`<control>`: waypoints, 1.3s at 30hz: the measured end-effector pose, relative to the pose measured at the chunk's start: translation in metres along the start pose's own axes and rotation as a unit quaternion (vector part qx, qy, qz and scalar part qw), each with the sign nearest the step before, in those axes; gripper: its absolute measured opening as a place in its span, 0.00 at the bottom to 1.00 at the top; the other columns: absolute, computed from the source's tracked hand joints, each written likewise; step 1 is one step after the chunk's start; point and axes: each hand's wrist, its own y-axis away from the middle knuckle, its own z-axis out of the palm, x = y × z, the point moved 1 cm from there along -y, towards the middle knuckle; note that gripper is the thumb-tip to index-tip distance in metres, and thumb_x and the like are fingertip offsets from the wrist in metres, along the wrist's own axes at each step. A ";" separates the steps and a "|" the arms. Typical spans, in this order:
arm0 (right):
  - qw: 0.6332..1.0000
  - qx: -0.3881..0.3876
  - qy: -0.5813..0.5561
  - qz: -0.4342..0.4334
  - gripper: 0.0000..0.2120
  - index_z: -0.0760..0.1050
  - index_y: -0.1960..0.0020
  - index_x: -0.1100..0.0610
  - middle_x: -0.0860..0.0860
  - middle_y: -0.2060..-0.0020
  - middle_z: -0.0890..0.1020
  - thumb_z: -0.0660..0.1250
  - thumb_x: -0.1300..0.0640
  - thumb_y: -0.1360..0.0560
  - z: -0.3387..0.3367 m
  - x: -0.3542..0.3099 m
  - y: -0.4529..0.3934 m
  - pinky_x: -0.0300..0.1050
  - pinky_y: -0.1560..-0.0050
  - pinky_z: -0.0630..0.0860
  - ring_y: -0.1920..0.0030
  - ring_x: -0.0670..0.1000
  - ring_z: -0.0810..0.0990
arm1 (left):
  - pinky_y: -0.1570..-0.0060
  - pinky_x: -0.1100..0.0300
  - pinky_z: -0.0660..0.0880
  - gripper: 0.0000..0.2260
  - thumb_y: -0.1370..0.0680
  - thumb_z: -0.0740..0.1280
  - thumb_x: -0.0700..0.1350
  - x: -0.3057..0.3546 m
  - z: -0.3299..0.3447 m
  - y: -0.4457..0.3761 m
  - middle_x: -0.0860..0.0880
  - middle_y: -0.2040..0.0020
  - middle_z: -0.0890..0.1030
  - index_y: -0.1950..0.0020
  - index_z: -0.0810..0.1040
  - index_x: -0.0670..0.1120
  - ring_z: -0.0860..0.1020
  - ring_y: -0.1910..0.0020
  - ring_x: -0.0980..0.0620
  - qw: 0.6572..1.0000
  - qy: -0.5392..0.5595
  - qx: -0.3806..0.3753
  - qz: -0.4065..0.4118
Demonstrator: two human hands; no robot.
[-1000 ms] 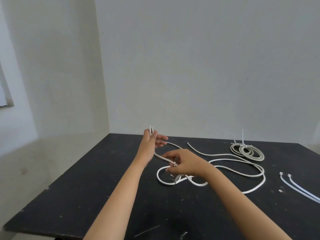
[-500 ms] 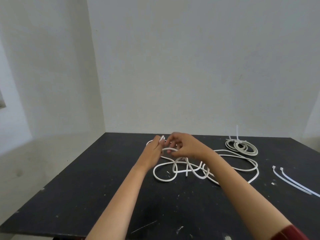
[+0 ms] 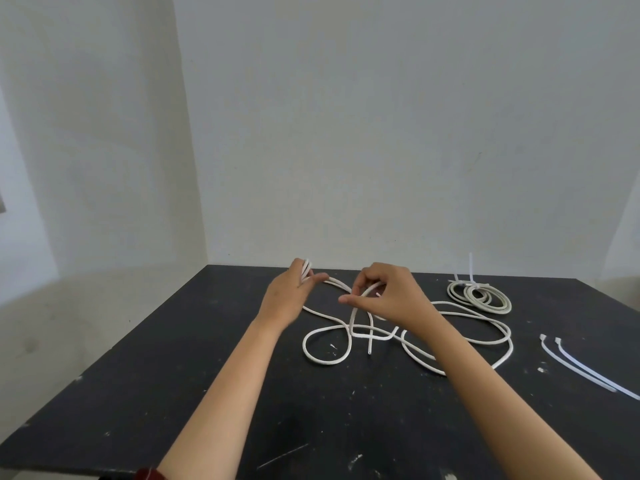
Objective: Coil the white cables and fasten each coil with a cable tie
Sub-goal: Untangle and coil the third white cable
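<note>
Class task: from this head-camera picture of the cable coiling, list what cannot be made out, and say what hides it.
- Head view: how many loops the left hand holds; its back hides the palm side.
- Cable under the right hand and forearm; they cover the run.
- Two loose ties: their tails run off the right edge.
- Coil: the tie's lock is too small to judge.
- Table: near edge cut by the frame bottom.
</note>
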 end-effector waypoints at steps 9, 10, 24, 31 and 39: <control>0.959 -0.003 0.281 -0.048 0.21 0.70 0.73 0.49 0.41 0.64 0.74 0.71 0.37 0.32 0.024 0.056 0.032 0.51 0.39 0.56 0.51 0.45 0.71 | 0.64 0.56 0.66 0.27 0.20 0.56 0.59 -0.005 -0.013 -0.012 0.45 0.68 0.70 0.60 0.74 0.35 0.69 0.68 0.49 0.999 -0.038 -0.003 -0.016; 0.956 0.004 0.290 -0.042 0.18 0.72 0.71 0.48 0.41 0.58 0.74 0.72 0.38 0.33 0.021 0.064 0.034 0.51 0.39 0.56 0.47 0.46 0.71 | 0.63 0.56 0.65 0.28 0.20 0.56 0.59 -0.006 -0.015 -0.012 0.45 0.68 0.69 0.59 0.75 0.34 0.68 0.69 0.49 0.999 -0.015 -0.021 -0.026; 0.962 -0.142 0.066 0.223 0.09 0.82 0.57 0.49 0.45 0.56 0.85 0.69 0.63 0.25 -0.017 0.103 0.013 0.36 0.52 0.74 0.53 0.43 0.81 | 0.77 0.65 0.48 0.18 0.20 0.58 0.55 0.008 -0.032 -0.003 0.56 0.76 0.56 0.67 0.63 0.50 0.50 0.78 0.58 0.866 0.394 -0.267 -0.153; 0.950 -0.129 -0.141 0.248 0.05 0.76 0.48 0.56 0.50 0.51 0.86 0.63 0.64 0.20 -0.008 0.088 0.015 0.45 0.48 0.79 0.46 0.49 0.84 | 0.75 0.67 0.59 0.11 0.20 0.58 0.47 0.019 -0.027 -0.005 0.54 0.70 0.55 0.60 0.71 0.45 0.54 0.75 0.57 0.745 0.556 -0.345 -0.125; 0.986 -0.001 0.073 0.151 0.14 0.80 0.61 0.42 0.41 0.46 0.78 0.56 0.43 0.28 -0.021 0.039 -0.006 0.55 0.33 0.58 0.40 0.45 0.72 | 0.78 0.67 0.52 0.09 0.21 0.55 0.46 0.030 -0.016 -0.003 0.54 0.71 0.53 0.59 0.69 0.45 0.50 0.76 0.57 0.764 0.520 -0.359 -0.131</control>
